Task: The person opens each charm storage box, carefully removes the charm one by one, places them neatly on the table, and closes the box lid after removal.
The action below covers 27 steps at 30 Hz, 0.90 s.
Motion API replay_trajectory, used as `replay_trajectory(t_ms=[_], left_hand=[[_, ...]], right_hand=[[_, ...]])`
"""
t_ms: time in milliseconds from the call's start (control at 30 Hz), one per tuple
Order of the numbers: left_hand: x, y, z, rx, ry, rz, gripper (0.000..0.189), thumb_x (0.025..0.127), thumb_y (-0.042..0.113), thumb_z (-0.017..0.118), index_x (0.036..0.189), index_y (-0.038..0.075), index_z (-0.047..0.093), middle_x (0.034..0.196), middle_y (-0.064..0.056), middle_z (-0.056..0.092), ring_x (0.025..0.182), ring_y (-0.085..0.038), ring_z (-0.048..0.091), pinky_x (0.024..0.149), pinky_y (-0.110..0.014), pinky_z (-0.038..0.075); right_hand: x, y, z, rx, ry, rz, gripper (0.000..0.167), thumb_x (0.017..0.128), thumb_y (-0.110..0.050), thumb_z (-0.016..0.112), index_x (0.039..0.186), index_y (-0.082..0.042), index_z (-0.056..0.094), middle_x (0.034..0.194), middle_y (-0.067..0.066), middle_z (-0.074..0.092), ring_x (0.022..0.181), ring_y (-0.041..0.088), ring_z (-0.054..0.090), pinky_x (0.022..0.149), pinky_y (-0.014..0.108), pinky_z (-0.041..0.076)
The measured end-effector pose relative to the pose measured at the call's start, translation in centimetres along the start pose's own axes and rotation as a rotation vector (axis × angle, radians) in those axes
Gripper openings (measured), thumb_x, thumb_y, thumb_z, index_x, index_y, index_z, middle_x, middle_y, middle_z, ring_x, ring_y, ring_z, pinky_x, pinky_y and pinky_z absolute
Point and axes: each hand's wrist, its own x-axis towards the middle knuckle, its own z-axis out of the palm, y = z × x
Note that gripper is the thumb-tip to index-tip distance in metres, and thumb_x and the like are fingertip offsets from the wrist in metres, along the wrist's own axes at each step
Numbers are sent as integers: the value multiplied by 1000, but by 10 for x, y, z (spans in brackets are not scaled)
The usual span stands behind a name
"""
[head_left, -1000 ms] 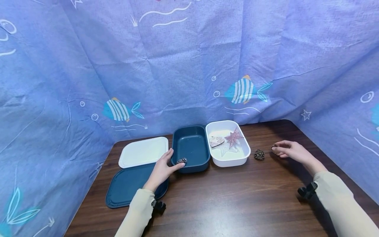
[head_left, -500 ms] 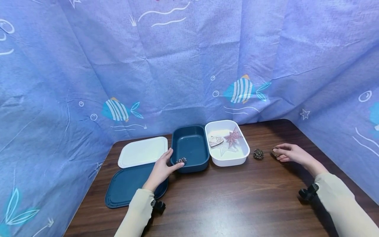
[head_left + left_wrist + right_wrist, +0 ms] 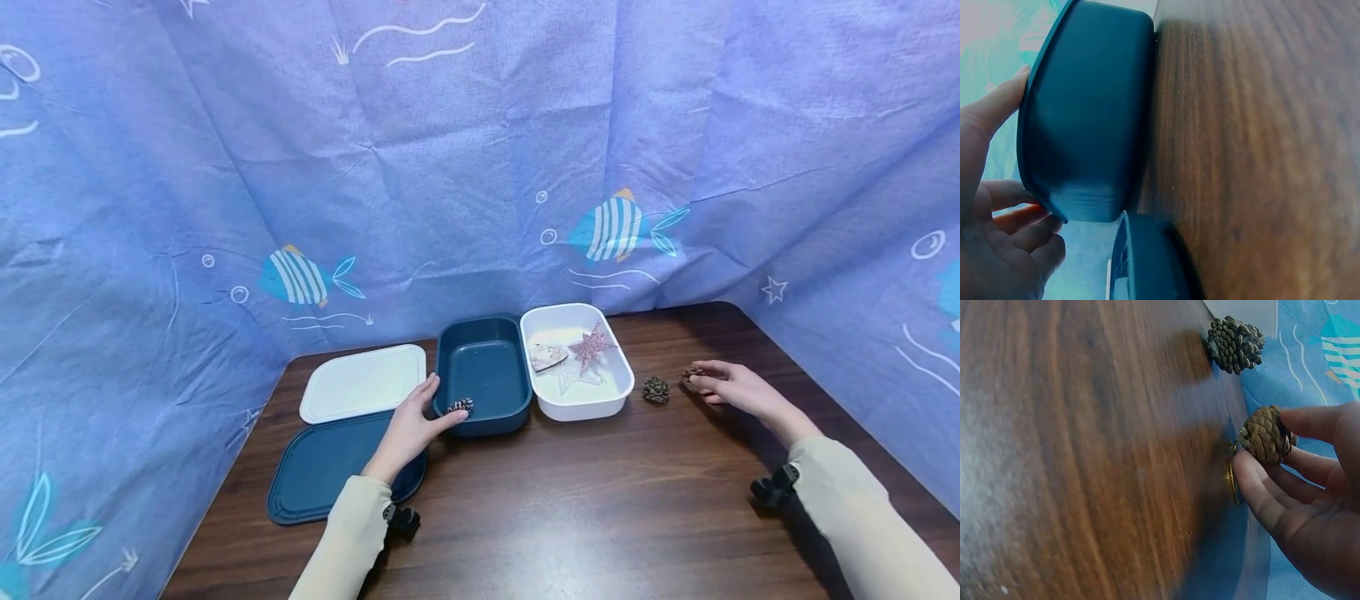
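My right hand [image 3: 738,392] pinches a brown pine cone [image 3: 1265,434] between thumb and fingers, low at the table's right side. A gold cord loop [image 3: 1234,478] hangs at the cone's end. Just left of it sits a second pine cone [image 3: 656,390]. My left hand [image 3: 411,425] holds the near left corner of a dark blue box [image 3: 491,427], thumb on the front rim and fingers at the left rim. Inside that corner lies another pine cone [image 3: 460,406], partly covered by the thumb in the head view.
A white box [image 3: 588,411] stands against the blue one, holding a pink glitter star [image 3: 592,346], a clear star [image 3: 577,377] and a pale wooden ornament [image 3: 547,357]. White [image 3: 363,383] and blue lids [image 3: 330,471] lie left. A fish-print curtain [image 3: 480,167] hangs behind the table.
The right hand has shifted slightly, and more of the pine cone shows past its fingertips. The left hand and both boxes look the same.
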Motion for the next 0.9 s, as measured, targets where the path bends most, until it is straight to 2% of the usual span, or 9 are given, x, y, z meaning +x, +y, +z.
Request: replay_trajectory(t_ms=[133, 333, 567, 900], left_hand=[[0, 0, 0, -2, -1, 1, 95, 83, 54, 78, 157, 10, 36, 164, -2, 30, 151, -29, 25, 117, -56, 28], [0, 0, 0, -8, -1, 4, 95, 84, 53, 78, 157, 9, 36, 164, -3, 29, 151, -29, 24, 117, -56, 28], [0, 0, 0, -7, -5, 5, 96, 84, 54, 78, 157, 9, 36, 164, -2, 29, 151, -28, 25, 117, -56, 28], [-1, 0, 0, -16, -3, 9, 93, 85, 52, 78, 156, 8, 37, 164, -2, 30, 151, -29, 25, 117, -56, 29]], right_hand=[[-1, -5, -1, -46, 3, 6, 57, 106, -20, 53, 142, 21, 37, 116, 34, 65, 86, 15, 69, 71, 25, 57], [-3, -6, -1, -108, -3, 7, 53, 105, -18, 53, 140, 20, 40, 125, 38, 58, 86, 16, 68, 69, 25, 56], [-6, -2, 0, -85, 7, -21, 52, 104, -15, 54, 140, 20, 40, 130, 41, 53, 94, 22, 68, 71, 26, 58], [-7, -3, -1, -82, 5, -74, 51, 101, -14, 60, 141, 14, 45, 132, 38, 53, 90, 12, 65, 69, 27, 57]])
